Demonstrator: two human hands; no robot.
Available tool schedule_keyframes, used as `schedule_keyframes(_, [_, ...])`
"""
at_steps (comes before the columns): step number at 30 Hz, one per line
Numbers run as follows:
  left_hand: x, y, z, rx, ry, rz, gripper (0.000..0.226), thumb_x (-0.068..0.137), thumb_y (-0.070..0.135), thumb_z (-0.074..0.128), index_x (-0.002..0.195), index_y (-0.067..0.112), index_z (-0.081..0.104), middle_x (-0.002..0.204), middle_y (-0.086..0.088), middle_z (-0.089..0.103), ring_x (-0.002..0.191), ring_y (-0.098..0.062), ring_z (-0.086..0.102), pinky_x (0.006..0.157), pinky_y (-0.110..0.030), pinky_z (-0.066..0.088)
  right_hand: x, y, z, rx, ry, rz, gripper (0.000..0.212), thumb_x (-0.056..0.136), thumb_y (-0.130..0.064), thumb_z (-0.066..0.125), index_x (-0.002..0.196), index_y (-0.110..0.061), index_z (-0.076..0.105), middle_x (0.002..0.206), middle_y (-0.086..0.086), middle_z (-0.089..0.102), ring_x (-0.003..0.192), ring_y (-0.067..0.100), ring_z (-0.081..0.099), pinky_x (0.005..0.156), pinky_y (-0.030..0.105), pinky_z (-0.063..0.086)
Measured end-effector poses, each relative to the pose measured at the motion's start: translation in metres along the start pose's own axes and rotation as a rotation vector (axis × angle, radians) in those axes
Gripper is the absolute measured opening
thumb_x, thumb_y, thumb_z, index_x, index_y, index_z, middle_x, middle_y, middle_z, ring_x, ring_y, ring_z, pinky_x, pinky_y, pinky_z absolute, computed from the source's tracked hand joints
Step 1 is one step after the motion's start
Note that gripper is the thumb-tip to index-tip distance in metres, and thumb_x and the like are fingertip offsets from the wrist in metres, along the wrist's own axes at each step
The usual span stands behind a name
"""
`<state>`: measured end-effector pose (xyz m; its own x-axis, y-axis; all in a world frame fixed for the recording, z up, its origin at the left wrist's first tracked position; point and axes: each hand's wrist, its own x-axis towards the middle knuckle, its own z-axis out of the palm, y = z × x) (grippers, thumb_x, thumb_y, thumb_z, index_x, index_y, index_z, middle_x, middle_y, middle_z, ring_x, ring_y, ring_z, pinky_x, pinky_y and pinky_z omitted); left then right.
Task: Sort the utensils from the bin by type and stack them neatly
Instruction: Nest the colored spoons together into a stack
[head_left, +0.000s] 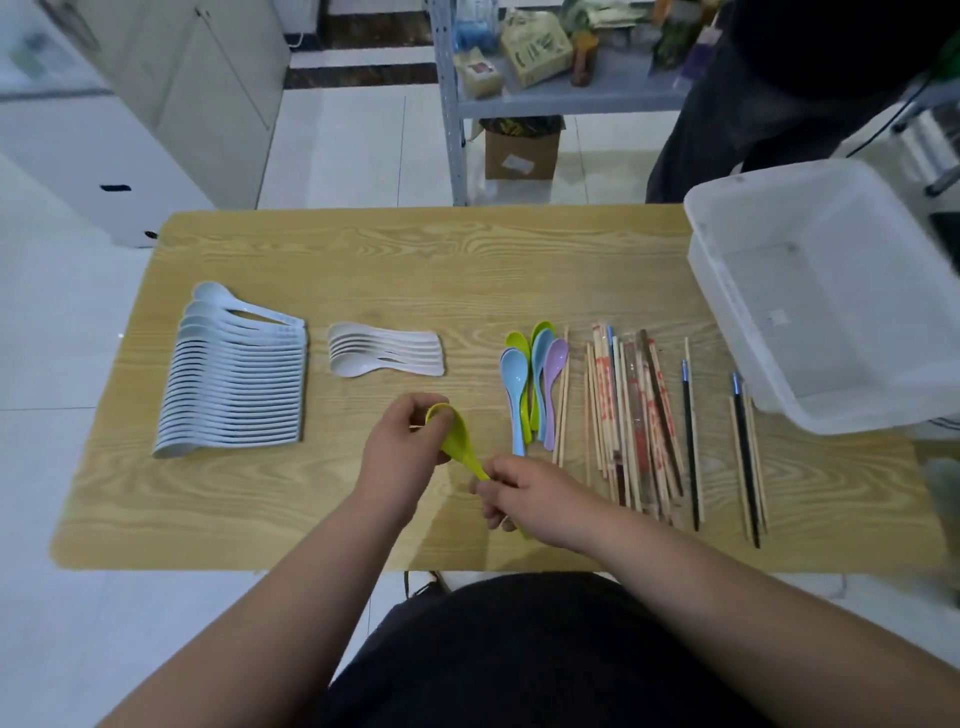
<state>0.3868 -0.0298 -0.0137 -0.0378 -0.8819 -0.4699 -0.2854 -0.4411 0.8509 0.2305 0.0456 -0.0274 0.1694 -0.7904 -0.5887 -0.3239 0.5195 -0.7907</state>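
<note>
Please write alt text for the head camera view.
Both hands hold a green spoon above a wooden table: left hand at the bowl, right hand at the handle. Sorted spoons and chopsticks lie around.

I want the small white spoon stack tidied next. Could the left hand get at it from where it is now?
Probably yes, once freed. The left hand grips the green spoon by its bowl, just in front of the small white spoon stack, with only bare table between them.
</note>
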Motion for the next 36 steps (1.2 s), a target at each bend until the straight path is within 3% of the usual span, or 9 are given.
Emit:
schedule_keyframes(3, [-0.011, -0.007, -0.006, -0.278, -0.169, -0.150, 0.021, 0.099, 0.008, 0.050, 0.109, 0.012, 0.068, 0.094, -0.009, 0.072, 0.087, -0.021, 0.068, 0.072, -0.036, 0.053, -0.005, -0.010, 0.020, 0.106, 0.055, 0.035, 0.013, 0.102, -0.022, 0.055, 0.100, -0.016, 0.067, 0.075, -0.007, 0.068, 0.070, 0.007, 0.067, 0.067, 0.026, 0.054])
schedule_keyframes(5, [-0.015, -0.011, -0.010, -0.362, -0.237, -0.190, 0.022, 0.101, 0.005, 0.044, 0.111, 0.008, 0.064, 0.090, -0.012, 0.071, 0.082, -0.025, 0.069, 0.065, -0.037, 0.048, -0.001, -0.014, 0.033, 0.093, 0.079, 0.055, 0.015, 0.101, -0.023, 0.054, 0.092, -0.021, 0.066, 0.077, -0.006, 0.071, 0.071, 0.008, 0.068, 0.076, 0.034, 0.056])
schedule_keyframes(9, [0.001, -0.022, -0.023, -0.497, -0.126, -0.246, 0.018, 0.100, 0.000, 0.042, 0.107, 0.002, 0.058, 0.071, -0.010, 0.057, 0.060, -0.024, 0.057, 0.065, -0.037, 0.049, 0.011, -0.006, 0.051, 0.028, 0.155, 0.115, 0.011, 0.096, -0.040, 0.058, 0.098, -0.035, 0.067, 0.096, -0.011, 0.071, 0.091, 0.008, 0.067, 0.084, 0.033, 0.053])
schedule_keyframes(12, [0.013, -0.028, -0.031, -0.452, -0.067, -0.296, 0.019, 0.098, -0.001, 0.042, 0.105, 0.006, 0.058, 0.069, -0.008, 0.054, 0.054, -0.019, 0.049, 0.056, -0.033, 0.050, 0.018, 0.006, 0.049, 0.034, 0.261, 0.180, 0.024, 0.091, -0.046, 0.064, 0.112, -0.033, 0.066, 0.107, -0.013, 0.067, 0.101, 0.009, 0.063, 0.088, 0.034, 0.055])
schedule_keyframes(16, [0.021, -0.029, -0.029, -0.388, -0.101, -0.345, 0.020, 0.096, -0.003, 0.044, 0.110, 0.005, 0.057, 0.076, -0.011, 0.056, 0.055, -0.019, 0.050, 0.050, -0.029, 0.046, 0.034, 0.007, 0.005, -0.065, 0.410, 0.183, 0.027, 0.096, -0.033, 0.060, 0.121, -0.025, 0.064, 0.119, -0.008, 0.063, 0.109, 0.010, 0.060, 0.091, 0.029, 0.051])
schedule_keyframes(22, [0.025, -0.029, -0.010, -0.260, -0.133, -0.391, 0.019, 0.094, 0.000, 0.054, 0.110, 0.007, 0.062, 0.086, -0.013, 0.063, 0.064, -0.022, 0.057, 0.052, -0.030, 0.047, 0.100, -0.007, -0.091, -0.463, 0.573, 0.081, 0.039, 0.091, -0.027, 0.062, 0.130, -0.018, 0.061, 0.131, 0.010, 0.055, 0.123, 0.027, 0.053, 0.099, 0.031, 0.041])
schedule_keyframes(27, [0.027, -0.026, 0.001, -0.251, -0.098, -0.449, 0.021, 0.093, 0.002, 0.056, 0.112, 0.007, 0.063, 0.091, -0.014, 0.065, 0.070, -0.023, 0.058, 0.055, -0.032, 0.048, 0.159, -0.019, -0.142, -0.639, 0.425, 0.144, 0.048, 0.093, -0.038, 0.059, 0.138, -0.023, 0.055, 0.138, 0.013, 0.044, 0.128, 0.033, 0.045, 0.106, 0.035, 0.040])
schedule_keyframes(31, [0.027, -0.023, 0.005, -0.226, -0.085, -0.468, 0.019, 0.094, 0.004, 0.056, 0.112, 0.007, 0.064, 0.094, -0.015, 0.065, 0.070, -0.023, 0.059, 0.057, -0.032, 0.049, 0.187, -0.022, -0.150, -0.864, 0.198, 0.181, 0.035, 0.091, -0.041, 0.060, 0.122, -0.025, 0.064, 0.126, 0.009, 0.059, 0.112, 0.031, 0.058, 0.085, 0.033, 0.048])
schedule_keyframes(36, [0.027, -0.020, 0.004, -0.205, -0.097, -0.466, 0.018, 0.095, 0.006, 0.056, 0.110, 0.008, 0.065, 0.094, -0.015, 0.066, 0.070, -0.022, 0.058, 0.058, -0.033, 0.049, 0.197, -0.017, -0.153, -0.803, 0.187, 0.084, 0.023, 0.095, -0.024, 0.060, 0.114, -0.015, 0.069, 0.118, 0.011, 0.067, 0.110, 0.030, 0.060, 0.075, 0.026, 0.033])
